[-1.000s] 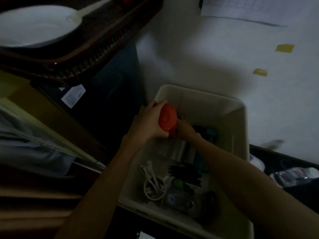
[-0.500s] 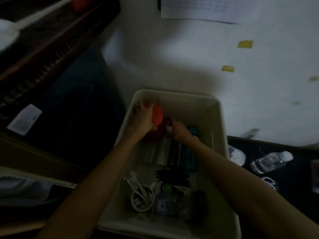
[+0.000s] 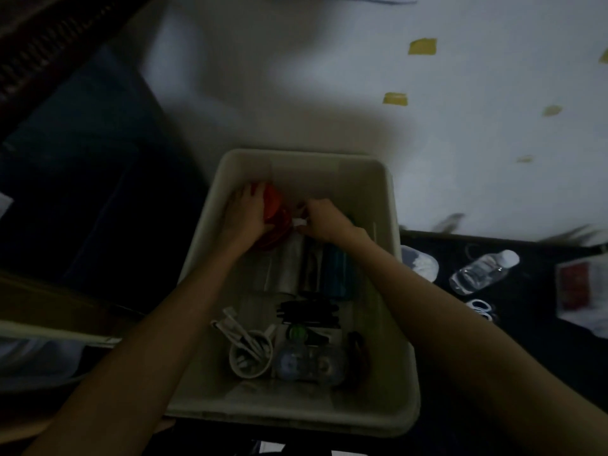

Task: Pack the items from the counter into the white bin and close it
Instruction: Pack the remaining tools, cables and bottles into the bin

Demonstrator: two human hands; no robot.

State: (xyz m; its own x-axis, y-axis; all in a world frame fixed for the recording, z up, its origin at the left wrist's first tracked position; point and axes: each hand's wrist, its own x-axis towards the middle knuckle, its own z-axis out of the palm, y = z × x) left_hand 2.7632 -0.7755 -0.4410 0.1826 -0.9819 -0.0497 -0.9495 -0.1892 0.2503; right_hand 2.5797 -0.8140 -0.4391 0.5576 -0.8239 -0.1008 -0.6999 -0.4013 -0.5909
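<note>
There, one white bin (image 3: 391,205) stood open on the dark counter (image 3: 526,357), and both arms reached into its far end. The left hand (image 3: 245,213) gripped one red item (image 3: 274,209) against the far-left wall, while the right hand (image 3: 324,220) pinched something small and white just beside it; what it was I could not tell. Outside the bin, on the right, lay one clear plastic bottle (image 3: 482,271), and on the wall behind were five yellow tape pieces (image 3: 422,47).
</note>
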